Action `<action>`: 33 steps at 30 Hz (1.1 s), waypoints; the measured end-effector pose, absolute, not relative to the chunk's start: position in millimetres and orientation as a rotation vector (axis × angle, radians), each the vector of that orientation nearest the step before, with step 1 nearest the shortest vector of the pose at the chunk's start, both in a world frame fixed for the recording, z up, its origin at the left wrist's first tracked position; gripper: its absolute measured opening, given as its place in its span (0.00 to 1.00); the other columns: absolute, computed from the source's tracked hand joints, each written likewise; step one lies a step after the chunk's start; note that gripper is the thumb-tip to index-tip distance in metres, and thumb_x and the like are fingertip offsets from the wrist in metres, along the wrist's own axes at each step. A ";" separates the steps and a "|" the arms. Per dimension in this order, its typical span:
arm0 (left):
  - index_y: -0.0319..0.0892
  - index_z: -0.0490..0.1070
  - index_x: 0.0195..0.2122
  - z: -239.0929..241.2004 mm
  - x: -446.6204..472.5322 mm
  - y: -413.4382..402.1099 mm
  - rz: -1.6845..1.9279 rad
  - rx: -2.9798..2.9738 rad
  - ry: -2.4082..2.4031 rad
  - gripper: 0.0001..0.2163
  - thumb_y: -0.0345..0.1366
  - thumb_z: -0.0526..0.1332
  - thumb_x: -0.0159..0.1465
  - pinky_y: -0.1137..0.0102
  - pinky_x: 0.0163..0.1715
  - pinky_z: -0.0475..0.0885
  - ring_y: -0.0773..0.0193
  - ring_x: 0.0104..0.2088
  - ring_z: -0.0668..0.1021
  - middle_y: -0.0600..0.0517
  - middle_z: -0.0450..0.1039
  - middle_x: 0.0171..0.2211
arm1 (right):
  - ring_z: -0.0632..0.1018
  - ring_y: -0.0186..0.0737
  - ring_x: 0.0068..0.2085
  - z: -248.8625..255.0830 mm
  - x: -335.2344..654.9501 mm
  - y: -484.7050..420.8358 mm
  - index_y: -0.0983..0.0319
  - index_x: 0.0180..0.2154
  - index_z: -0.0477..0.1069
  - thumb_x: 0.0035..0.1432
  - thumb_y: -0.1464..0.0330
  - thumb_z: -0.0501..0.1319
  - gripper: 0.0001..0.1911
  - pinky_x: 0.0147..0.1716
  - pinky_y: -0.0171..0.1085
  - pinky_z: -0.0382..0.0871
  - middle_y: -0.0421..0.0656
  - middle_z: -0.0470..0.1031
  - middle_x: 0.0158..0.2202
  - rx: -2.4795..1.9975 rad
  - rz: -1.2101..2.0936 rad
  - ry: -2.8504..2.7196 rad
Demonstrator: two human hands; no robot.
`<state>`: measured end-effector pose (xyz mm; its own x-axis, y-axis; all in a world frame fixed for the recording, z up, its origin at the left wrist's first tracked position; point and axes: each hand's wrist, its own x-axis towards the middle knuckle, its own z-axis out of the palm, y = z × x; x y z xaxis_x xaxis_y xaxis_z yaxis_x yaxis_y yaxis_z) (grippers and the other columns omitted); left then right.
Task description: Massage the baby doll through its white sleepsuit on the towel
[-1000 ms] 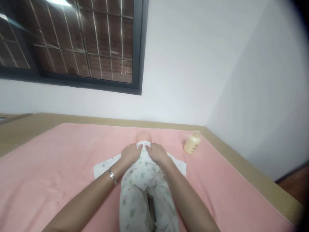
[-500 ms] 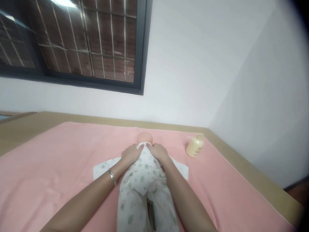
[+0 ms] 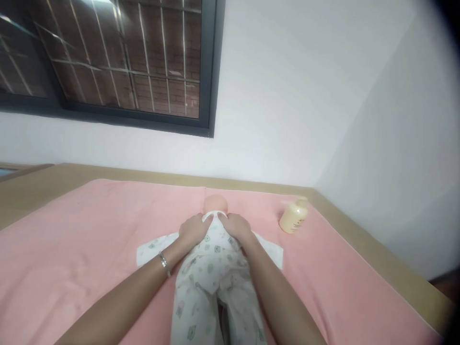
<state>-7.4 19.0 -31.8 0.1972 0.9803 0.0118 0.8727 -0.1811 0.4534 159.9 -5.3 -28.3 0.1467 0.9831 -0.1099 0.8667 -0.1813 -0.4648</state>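
A baby doll (image 3: 214,203) lies on its back on a pink towel (image 3: 89,230), head away from me, dressed in a white printed sleepsuit (image 3: 212,278). My left hand (image 3: 193,230) rests flat on the doll's left shoulder and chest, with a bracelet on the wrist. Lying over the other shoulder, my right hand (image 3: 236,226) has its fingers curled on the suit near the collar. Both hands press on the cloth just below the doll's neck. The suit's sleeves spread out to either side.
A pale yellow pump bottle (image 3: 293,219) lies on the pink towel to the right of the doll. The tan surface edge (image 3: 377,258) runs along the white walls. A dark-framed barred window (image 3: 118,62) is above left.
The view shifted slightly; my hands stay on the doll's chest, with almost no movement.
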 end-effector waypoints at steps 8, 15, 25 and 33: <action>0.40 0.69 0.36 -22.8 4.6 -29.6 0.805 2.930 1.091 0.12 0.34 0.47 0.65 0.64 0.43 0.66 0.57 0.39 0.73 0.45 0.72 0.36 | 0.74 0.46 0.49 -4.0 181.1 -17.6 0.64 0.46 0.73 0.66 0.57 0.45 0.25 0.50 0.40 0.63 0.51 0.75 0.48 -1.700 0.280 -1.999; 0.42 0.64 0.25 -30.3 13.0 -66.3 0.588 3.082 0.212 0.05 0.30 0.55 0.58 0.66 0.39 0.67 0.62 0.32 0.70 0.51 0.69 0.29 | 0.56 0.40 0.65 11.8 153.7 -23.8 0.62 0.62 0.59 0.66 0.63 0.47 0.25 0.64 0.42 0.44 0.45 0.55 0.65 -1.088 0.039 -2.389; 0.42 0.57 0.22 -34.8 10.0 -62.6 0.563 3.043 0.133 0.08 0.32 0.56 0.55 0.66 0.28 0.61 0.64 0.28 0.68 0.53 0.66 0.25 | 0.54 0.43 0.66 -10.8 155.0 -15.6 0.64 0.63 0.57 0.68 0.60 0.47 0.26 0.65 0.48 0.42 0.48 0.55 0.65 -0.939 0.047 -2.642; 0.42 0.54 0.21 -35.3 9.3 -63.7 0.607 3.010 0.140 0.09 0.30 0.56 0.53 0.67 0.28 0.61 0.64 0.27 0.67 0.53 0.65 0.25 | 0.58 0.43 0.64 -21.3 160.2 -10.0 0.64 0.61 0.61 0.66 0.63 0.48 0.24 0.64 0.47 0.49 0.49 0.59 0.63 -0.982 -0.035 -2.499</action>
<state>9.3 -63.7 -35.3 0.9180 0.1027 0.3830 0.0759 -0.9935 0.0845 160.2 -10.0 -21.3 -0.6440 0.6401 0.4189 0.6517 0.7458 -0.1377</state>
